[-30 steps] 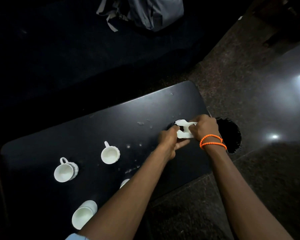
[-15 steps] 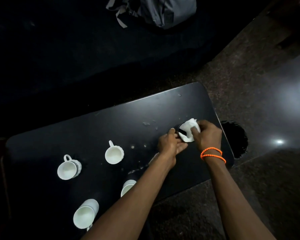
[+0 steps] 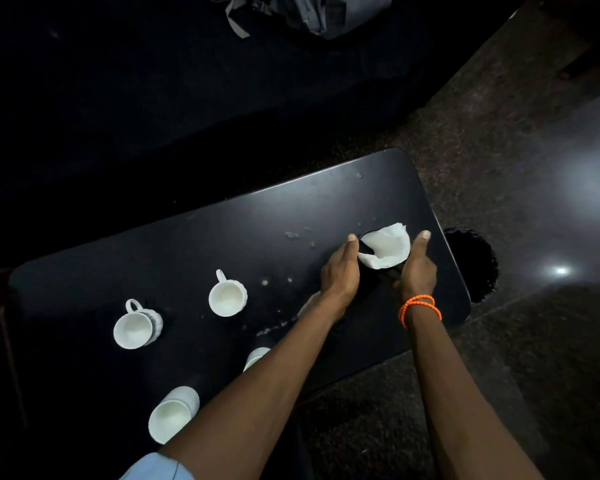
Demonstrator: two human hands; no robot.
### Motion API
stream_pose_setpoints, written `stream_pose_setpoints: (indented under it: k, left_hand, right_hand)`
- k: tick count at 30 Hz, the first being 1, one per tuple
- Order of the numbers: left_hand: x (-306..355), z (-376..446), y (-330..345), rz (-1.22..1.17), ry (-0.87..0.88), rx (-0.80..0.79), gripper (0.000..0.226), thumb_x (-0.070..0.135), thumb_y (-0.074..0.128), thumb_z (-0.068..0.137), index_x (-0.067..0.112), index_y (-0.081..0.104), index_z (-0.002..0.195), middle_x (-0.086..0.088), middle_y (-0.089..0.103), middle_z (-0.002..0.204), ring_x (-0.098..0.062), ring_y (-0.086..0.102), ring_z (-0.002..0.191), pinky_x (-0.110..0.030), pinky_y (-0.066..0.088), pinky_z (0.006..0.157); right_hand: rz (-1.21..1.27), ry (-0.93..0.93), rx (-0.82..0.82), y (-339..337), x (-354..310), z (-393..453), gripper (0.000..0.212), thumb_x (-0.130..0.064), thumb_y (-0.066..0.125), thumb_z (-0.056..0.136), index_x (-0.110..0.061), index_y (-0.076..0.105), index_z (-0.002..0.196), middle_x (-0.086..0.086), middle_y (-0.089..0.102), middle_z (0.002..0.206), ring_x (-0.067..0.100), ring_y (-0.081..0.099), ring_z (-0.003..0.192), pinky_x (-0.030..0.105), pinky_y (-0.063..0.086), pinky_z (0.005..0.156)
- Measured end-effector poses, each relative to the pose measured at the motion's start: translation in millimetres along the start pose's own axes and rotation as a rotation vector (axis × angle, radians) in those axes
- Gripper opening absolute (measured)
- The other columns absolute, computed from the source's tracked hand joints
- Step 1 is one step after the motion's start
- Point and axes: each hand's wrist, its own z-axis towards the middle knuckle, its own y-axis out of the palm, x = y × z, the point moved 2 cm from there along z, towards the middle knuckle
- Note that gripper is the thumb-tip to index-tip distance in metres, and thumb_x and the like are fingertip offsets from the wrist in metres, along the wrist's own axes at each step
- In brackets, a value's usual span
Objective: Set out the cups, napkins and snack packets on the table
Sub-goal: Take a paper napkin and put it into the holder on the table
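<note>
A black table [image 3: 194, 244] carries several white cups: one [image 3: 227, 298] at the middle, one [image 3: 136, 328] to its left, one [image 3: 172, 414] near the front edge and one [image 3: 257, 356] half hidden by my left forearm. Toward the right end, a crumpled white napkin [image 3: 385, 249] sits in a dark round cup [image 3: 366, 234] that barely shows. My left hand [image 3: 338, 275] presses the cup's left side and my right hand [image 3: 417, 268] its right side, thumbs pointing away from me. A pale scrap [image 3: 307, 303] peeks out under my left wrist. No snack packets show.
A grey bag [image 3: 326, 12] lies on dark furniture beyond the table. A round black shape [image 3: 471, 265] sits on the speckled floor off the table's right end. White specks [image 3: 291, 234] dot the tabletop near the napkin.
Both hands were pinching the napkin above the dark cup. The napkin now rests in the cup, and my hands have dropped to its two sides.
</note>
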Motion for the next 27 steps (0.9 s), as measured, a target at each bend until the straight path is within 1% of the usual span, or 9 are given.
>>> stream_pose_setpoints:
  k: [2,4,8,11,13,16,19,22,27]
  left_hand:
    - [-2.3,-6.0,-3.6,0.031,0.036,0.03,0.059,0.06,0.036,0.104,0.024,0.06,0.144,-0.002,0.059,0.151,-0.025,0.055,0.139,-0.047,0.043,0.118]
    - [-6.4,-14.8,-8.3,0.073,0.079,0.058,0.055,0.057,0.037,0.105,0.025,0.063,0.141,-0.001,0.063,0.146,-0.023,0.058,0.134,-0.041,0.043,0.116]
    - [-20.2,-36.9,-21.5,0.101,0.123,0.091,0.049,0.053,0.037,0.107,0.028,0.066,0.137,0.003,0.065,0.143,-0.01,0.056,0.128,-0.026,0.04,0.102]
    - [-35.1,-53.9,-36.1,0.09,0.128,0.129,0.047,0.052,0.04,0.107,0.03,0.065,0.139,0.008,0.063,0.145,0.0,0.052,0.125,-0.017,0.036,0.099]
    - [-46.3,-63.1,-47.1,0.09,0.133,0.177,0.045,0.048,0.042,0.107,0.026,0.066,0.139,0.007,0.064,0.146,0.0,0.052,0.128,-0.018,0.036,0.106]
    - [-60.8,-75.3,-63.0,0.071,0.117,0.242,0.044,0.046,0.043,0.107,0.026,0.067,0.137,0.007,0.065,0.144,0.004,0.05,0.125,-0.022,0.037,0.11]
    - [-71.5,-84.2,-75.3,0.052,0.095,0.269,0.044,0.046,0.042,0.108,0.026,0.065,0.139,0.008,0.064,0.145,0.002,0.05,0.127,-0.025,0.037,0.113]
    - [-75.8,-88.1,-84.6,0.043,0.075,0.282,0.043,0.046,0.042,0.108,0.028,0.065,0.139,0.008,0.064,0.143,0.003,0.05,0.124,-0.021,0.035,0.107]
    - [-78.5,-90.8,-94.6,0.045,0.071,0.277,0.041,0.044,0.042,0.108,0.027,0.068,0.136,0.014,0.065,0.136,0.005,0.05,0.119,-0.016,0.034,0.099]
  right_hand:
    - [0.027,0.015,0.014,-0.3,4.3,-4.6,0.074,-0.093,0.033,0.069,-0.029,0.07,0.074,0.005,0.074,0.115,0.032,0.068,0.112,0.053,0.052,0.104]
    - [0.02,0.009,0.012,-1.1,8.1,-13.3,0.076,-0.094,0.032,0.07,-0.031,0.075,0.07,0.001,0.075,0.108,0.03,0.069,0.107,0.053,0.053,0.103]
    - [-0.008,-0.026,0.018,-2.4,22.0,-35.4,0.066,-0.092,0.027,0.074,-0.048,0.075,0.066,0.002,0.077,0.101,0.029,0.071,0.102,0.053,0.054,0.101]
    - [-0.013,-0.023,0.029,0.2,37.1,-55.3,0.066,-0.088,0.03,0.079,-0.043,0.076,0.065,-0.005,0.075,0.088,0.028,0.07,0.101,0.047,0.054,0.099]
    - [-0.018,-0.023,0.029,4.2,48.5,-68.3,0.065,-0.085,0.031,0.082,-0.043,0.078,0.067,-0.011,0.074,0.081,0.027,0.07,0.1,0.042,0.054,0.098]
    - [-0.004,-0.007,-0.012,12.9,67.7,-85.6,0.069,-0.084,0.031,0.084,-0.036,0.08,0.076,-0.005,0.079,0.093,0.024,0.071,0.102,0.043,0.054,0.1]
    - [-0.031,-0.007,-0.018,20.6,80.3,-99.6,0.065,-0.08,0.03,0.09,-0.04,0.078,0.071,-0.018,0.073,0.079,0.02,0.07,0.098,0.032,0.049,0.089]
    - [-0.059,-0.007,-0.031,26.8,87.8,-107.4,0.064,-0.078,0.03,0.092,-0.039,0.079,0.079,-0.021,0.07,0.078,0.018,0.068,0.096,0.032,0.047,0.088]
    - [-0.101,-0.032,-0.017,32.3,93.8,-110.4,0.061,-0.074,0.03,0.096,-0.038,0.074,0.073,-0.023,0.064,0.075,0.015,0.064,0.087,0.03,0.042,0.083]
